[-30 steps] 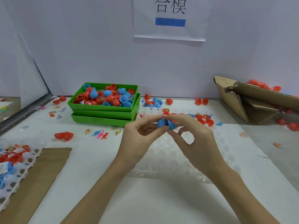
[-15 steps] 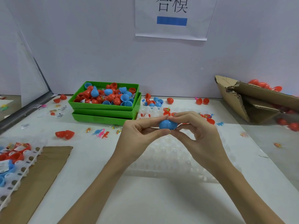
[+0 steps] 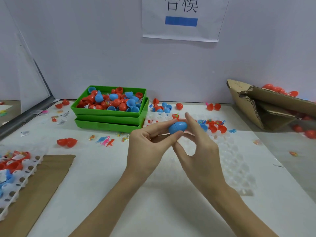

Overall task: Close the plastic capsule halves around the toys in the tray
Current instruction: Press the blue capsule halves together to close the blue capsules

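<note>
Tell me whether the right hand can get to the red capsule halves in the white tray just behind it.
Probably yes: the right hand has open fingers, the red halves sit uncovered, and nothing stands between.

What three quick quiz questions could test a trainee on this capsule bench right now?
1. True or false: the blue capsule in the hands is fully closed.
2. Which hand pinches the capsule? A) left hand B) right hand C) neither
3. Fill in: the stacked trays holding loose halves are ____ in colour.

Key: 1 true, a seam shows but no gap. 2 A; the right hand's fingers are straight beside it. 3 green.
</note>
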### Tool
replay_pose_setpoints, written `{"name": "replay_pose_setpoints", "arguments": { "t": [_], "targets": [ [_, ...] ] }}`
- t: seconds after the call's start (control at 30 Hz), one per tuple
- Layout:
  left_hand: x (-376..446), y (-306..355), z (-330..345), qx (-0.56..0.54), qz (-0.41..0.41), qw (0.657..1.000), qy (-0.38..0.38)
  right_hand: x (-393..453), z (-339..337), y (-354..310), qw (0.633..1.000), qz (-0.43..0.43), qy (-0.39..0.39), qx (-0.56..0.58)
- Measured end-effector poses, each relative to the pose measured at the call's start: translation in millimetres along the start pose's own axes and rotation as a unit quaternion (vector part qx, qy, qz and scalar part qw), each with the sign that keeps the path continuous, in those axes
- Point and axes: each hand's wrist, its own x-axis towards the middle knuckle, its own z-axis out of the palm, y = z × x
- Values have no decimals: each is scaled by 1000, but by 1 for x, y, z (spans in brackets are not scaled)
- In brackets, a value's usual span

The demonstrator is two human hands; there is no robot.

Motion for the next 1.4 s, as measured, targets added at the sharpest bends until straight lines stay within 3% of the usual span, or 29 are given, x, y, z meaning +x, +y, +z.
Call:
{"name": "replay_pose_setpoints", "arguments": {
  "t": [0.1,0.3,0.5,0.6,0.7,0.83,0.9,1.1,1.4],
  "targets": [
    [-6,-4,6,61,29,997,22,-2,2,1,999,5,10,-39],
    [-13,-6,13,67,24,997,22,-1,3,6,998,6,41,-53],
    [-15,-5,13,50,31,998,-7,0,-1,6,998,22,41,37],
    [-11,0,11,8,23,1000,-10,2,-6,5,989,65,-11,135],
    [-4,3,-1,87,73,993,-32,9,-16,4,931,121,-140,314],
    [1,8,-12,134,90,973,-163,16,-30,0,775,158,-295,536],
    [0,12,-14,133,102,968,-186,18,-34,1,727,167,-319,585],
    [-1,15,-12,170,178,954,-172,19,-31,7,681,176,-330,630],
    [-3,16,-11,190,215,944,-164,17,-25,5,700,185,-307,618]
  ]
}}
